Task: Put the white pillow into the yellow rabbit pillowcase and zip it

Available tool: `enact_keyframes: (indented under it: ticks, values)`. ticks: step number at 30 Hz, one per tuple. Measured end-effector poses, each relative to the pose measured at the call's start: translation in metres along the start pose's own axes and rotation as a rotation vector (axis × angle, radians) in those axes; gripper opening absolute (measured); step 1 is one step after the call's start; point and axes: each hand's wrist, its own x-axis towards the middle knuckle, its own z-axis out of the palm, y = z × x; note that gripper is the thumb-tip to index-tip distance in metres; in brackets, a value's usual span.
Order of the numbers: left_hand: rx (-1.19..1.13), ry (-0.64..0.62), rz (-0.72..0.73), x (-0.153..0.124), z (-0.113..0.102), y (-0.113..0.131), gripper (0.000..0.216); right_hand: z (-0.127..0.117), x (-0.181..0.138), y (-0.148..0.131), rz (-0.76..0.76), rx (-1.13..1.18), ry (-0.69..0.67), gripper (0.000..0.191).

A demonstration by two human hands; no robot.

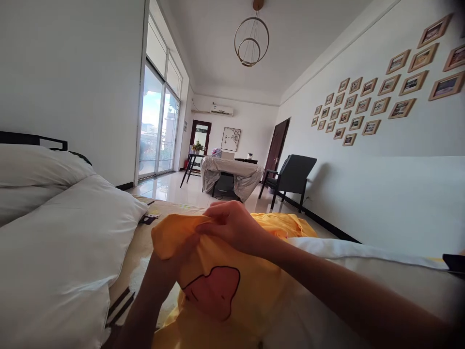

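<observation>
A yellow cloth (pixel 254 286) with a pink, black-outlined print hangs bunched in front of me. My right hand (pixel 232 225) pinches its upper edge between thumb and fingers. Just below and to the left, my left hand (pixel 178 259) grips the same cloth; a fold drapes over it and hides most of its fingers. The two hands nearly touch. More yellow fabric (pixel 286 224) lies rumpled behind my right wrist. I cannot tell whether the cloth is a cover or a garment.
White bedding (pixel 65 242) is piled at the left, with more white bedding (pixel 348 257) under my right forearm. A patterned cream blanket (pixel 127 276) lies between. Beyond stand a draped table (pixel 232 167), a dark armchair (pixel 292 174) and a stool (pixel 192 165).
</observation>
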Motion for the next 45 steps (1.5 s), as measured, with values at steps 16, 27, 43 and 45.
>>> enact_keyframes:
  ticks: [16, 27, 43, 45]
  values:
    - [-0.238, -0.239, -0.125, 0.012, -0.008, 0.0, 0.045, -0.017, -0.007, 0.008, -0.156, -0.417, 0.136, 0.012]
    - [-0.156, -0.361, -0.003, 0.011, 0.0, -0.009, 0.034, 0.006, -0.04, -0.008, 0.005, -0.536, 0.047, 0.02]
    - [-0.131, -0.565, 0.029, 0.033, -0.004, -0.036, 0.021, 0.018, -0.031, 0.005, 0.126, -0.329, 0.151, 0.021]
    - [-0.078, -0.506, 0.067, 0.032, -0.004, -0.033, 0.018, 0.018, -0.031, 0.005, 0.103, -0.306, 0.152, 0.022]
